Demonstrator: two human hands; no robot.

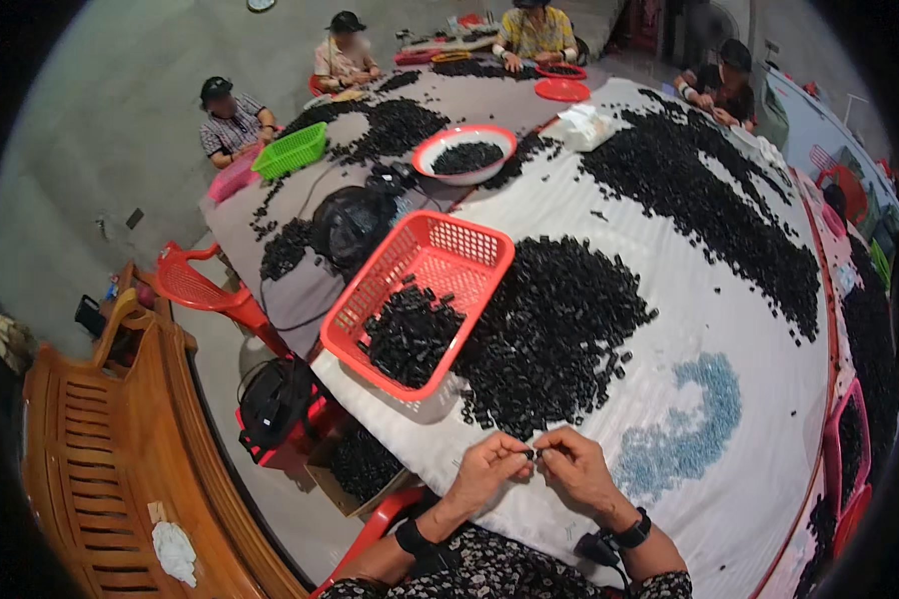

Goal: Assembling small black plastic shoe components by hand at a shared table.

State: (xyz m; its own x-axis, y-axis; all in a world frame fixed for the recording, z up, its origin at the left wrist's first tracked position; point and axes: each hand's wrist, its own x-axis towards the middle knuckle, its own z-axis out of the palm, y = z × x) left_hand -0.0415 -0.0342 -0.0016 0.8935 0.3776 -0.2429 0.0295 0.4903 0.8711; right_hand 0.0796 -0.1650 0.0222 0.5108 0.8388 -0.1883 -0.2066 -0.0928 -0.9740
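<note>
Small black part pinched between left hand and right hand, fingertips meeting, just above table edge nr the big black pile; grip narrow, both hands closed on it; part prob. light, rigid plastic, easy to drop; hold w/ thumb and forefinger tips at opposite ends; red basket and pale blue pieces lie beyond.

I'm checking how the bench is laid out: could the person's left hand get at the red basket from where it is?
Probably yes: the left hand is beside the red basket, with only loose black parts between them.
</note>
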